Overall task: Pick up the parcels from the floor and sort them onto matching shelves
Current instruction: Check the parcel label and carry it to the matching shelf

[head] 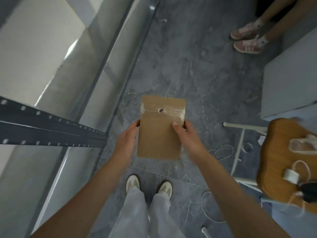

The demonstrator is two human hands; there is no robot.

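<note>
I hold a flat brown cardboard parcel [160, 133] in front of me, above the grey floor. Clear tape crosses its upper part and a small hole sits in that tape. My left hand [128, 137] grips the parcel's left edge. My right hand [186, 134] grips the right edge, thumb on top. The metal shelf unit [51, 127] with its dark perforated beam stands to my left, with pale grey shelf boards below.
A wooden stool [281, 162] with a charger, cables and small items stands at the right. A grey cabinet [289, 86] is behind it. Another person's feet in pink shoes [248, 38] stand at the far right. White cords lie on the floor [188, 66].
</note>
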